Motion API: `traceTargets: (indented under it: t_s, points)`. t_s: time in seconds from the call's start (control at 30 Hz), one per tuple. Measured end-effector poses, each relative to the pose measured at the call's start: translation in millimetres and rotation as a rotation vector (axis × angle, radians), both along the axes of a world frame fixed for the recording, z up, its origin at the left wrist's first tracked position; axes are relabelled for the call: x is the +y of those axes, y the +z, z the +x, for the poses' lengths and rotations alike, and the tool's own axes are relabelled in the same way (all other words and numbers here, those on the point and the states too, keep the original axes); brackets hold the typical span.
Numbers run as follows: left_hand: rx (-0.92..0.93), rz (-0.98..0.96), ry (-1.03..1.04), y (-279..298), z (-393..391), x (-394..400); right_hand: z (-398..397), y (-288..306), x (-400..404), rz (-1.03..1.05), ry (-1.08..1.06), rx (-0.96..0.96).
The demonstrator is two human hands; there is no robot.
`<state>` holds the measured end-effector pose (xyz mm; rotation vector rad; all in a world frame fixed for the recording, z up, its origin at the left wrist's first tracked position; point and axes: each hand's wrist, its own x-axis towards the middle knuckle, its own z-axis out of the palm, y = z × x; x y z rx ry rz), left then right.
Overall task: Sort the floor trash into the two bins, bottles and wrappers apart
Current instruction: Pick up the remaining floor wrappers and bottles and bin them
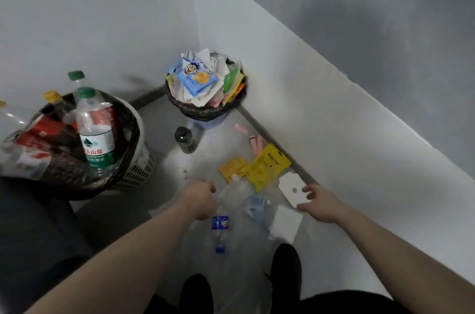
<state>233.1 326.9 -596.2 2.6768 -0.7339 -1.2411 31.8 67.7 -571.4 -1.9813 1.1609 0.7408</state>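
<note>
Trash lies on the grey floor in a wall corner. My left hand (203,198) has its fingers curled at the base end of a clear bottle (220,223) with a blue label and blue cap. My right hand (318,203) pinches the edge of a white card (291,189). Between the hands lie a clear plastic wrapper (235,193), a crushed clear bottle (257,207) and a white packet (285,223). Beyond them are yellow wrappers (267,167) and pink slips (257,144). A dark bottle (184,139) stands near the wrapper bin (205,110). The bottle bin (136,159) stands at left.
The wrapper bin is heaped above its rim and sits tight in the corner. The bottle bin is piled high, with a green-capped water bottle (93,128) standing up in it. The white wall (334,121) runs close along the right. My dark shoes (286,262) stand beside the trash.
</note>
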Motion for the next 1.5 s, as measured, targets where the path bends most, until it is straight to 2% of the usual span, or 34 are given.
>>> traceTargets:
  t_s: [0.23, 0.37, 0.43, 0.53, 0.6, 0.7, 0.77, 0.87, 1.03, 1.3, 1.5]
  points:
    - [0.339, 0.081, 0.286, -94.9, -68.8, 14.0, 6.5, -100.8, 24.4, 0.062, 0.084, 0.074]
    - [0.524, 0.098, 0.401, -154.0, -93.0, 22.2, 32.6, -161.2, 45.9, 0.092, 0.047, 0.035]
    - [0.534, 0.069, 0.426, -195.8, -105.0, 31.9, 41.5, -183.9, 56.1, 0.057, 0.027, 0.033]
    - [0.512, -0.012, 0.436, -202.8, -113.5, 27.0, 46.6, -209.4, 67.0, -0.077, 0.027, 0.022]
    - [0.51, -0.016, 0.453, -209.2, -115.2, 27.9, 47.8, -214.8, 70.8, -0.053, 0.028, 0.026]
    - [0.464, -0.01, 0.424, -166.5, -96.5, 24.0, 50.1, -191.4, 74.2, 0.021, -0.016, 0.037]
    - [0.421, 0.027, 0.389, -122.3, -83.3, 23.3, 52.9, -155.8, 74.5, 0.012, -0.098, -0.022]
    - [0.306, 0.032, 0.382, -56.6, -67.1, 30.8, 62.5, -82.2, 67.6, 0.022, -0.17, -0.079]
    - [0.218, 0.096, 0.35, 78.7, -50.4, 27.9, 78.3, 50.7, 52.9, 0.067, -0.227, -0.12]
    - [0.139, -0.058, 0.465, 267.8, -22.3, -6.8, 118.2, 241.6, 27.0, 0.077, -0.214, -0.204]
    - [0.043, -0.204, 0.541, 338.3, 52.3, -31.1, 195.8, 310.8, -2.6, 0.021, -0.22, -0.307]
